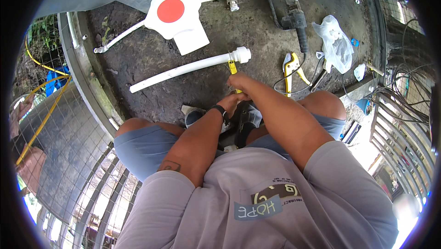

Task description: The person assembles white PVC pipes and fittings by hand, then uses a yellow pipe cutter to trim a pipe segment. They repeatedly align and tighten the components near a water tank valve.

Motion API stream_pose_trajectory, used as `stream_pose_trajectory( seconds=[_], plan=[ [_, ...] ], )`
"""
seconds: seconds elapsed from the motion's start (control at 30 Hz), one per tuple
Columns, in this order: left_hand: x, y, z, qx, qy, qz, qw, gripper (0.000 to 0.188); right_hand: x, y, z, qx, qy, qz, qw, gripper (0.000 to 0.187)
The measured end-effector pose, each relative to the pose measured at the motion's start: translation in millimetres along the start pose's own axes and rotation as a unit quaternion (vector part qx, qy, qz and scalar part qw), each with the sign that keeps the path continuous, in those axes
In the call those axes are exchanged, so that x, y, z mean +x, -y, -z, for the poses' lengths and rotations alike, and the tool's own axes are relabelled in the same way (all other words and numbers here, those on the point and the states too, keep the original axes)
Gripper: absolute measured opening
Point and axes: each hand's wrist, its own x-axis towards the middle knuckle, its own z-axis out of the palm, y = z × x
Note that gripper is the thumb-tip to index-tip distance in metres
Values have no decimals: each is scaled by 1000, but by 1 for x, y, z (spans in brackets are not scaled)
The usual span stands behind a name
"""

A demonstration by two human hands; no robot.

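Observation:
My right hand is closed around a narrow yellow tool, whose exact kind I cannot make out. Its far end reaches the fitting on a white plastic pipe; whether they touch is unclear. My left hand is closed just below the right one, against the tool's near end, with its fingertips partly hidden. The pipe lies slantwise on the dark ground beyond my knees, its fitting at the right end.
Beyond the pipe stands a white assembly with a red disc and thin side pipes. To the right lie a yellow-handled pipe cutter, a black-handled corded tool and a clear plastic bag. Wire mesh borders the left.

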Motion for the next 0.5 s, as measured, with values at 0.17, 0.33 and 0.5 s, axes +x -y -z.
stream_pose_trajectory(
  seconds=[0.17, 0.33, 0.5],
  plan=[
    [-11, -15, -11, 19, 4, 9, 1000, 58, 10, -7, 0, -4, 21, 31, 999, 43],
    [-12, -15, -14, 7, -10, 35, 999, 55, 15, -7, -2, -98, 22, 50, 994, 44],
    [-14, -11, -11, 32, -50, 61, 996, 44, 7, -5, -8, -122, 5, 44, 991, 45]
  ],
)
